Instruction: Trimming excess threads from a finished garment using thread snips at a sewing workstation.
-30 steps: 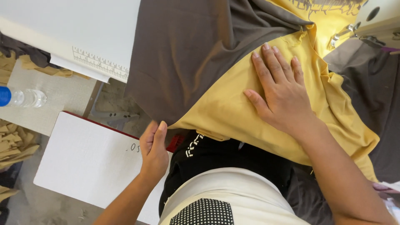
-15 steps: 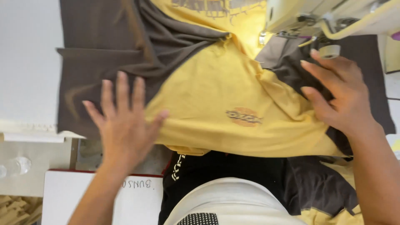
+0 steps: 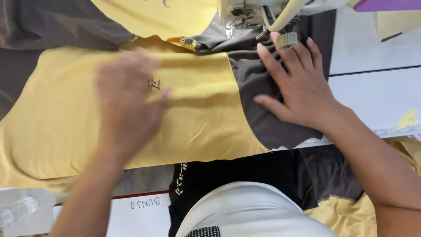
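Bright, even light with soft, faint shadows and no glare. The left hand is smeared by motion blur over the yellow fabric; the right hand appears sharp.

— What can't you make out from my feed?

— My left hand is smeared with blur, so I can't tell whether its fingers press the yellow cloth or hover over it.

— And the machine?

— The sewing machine is cut off by the top edge; its needle is too small to tell. The grey cloth runs hidden under my right hand. The plastic bottle at the desk's near left corner is blurred and cropped.
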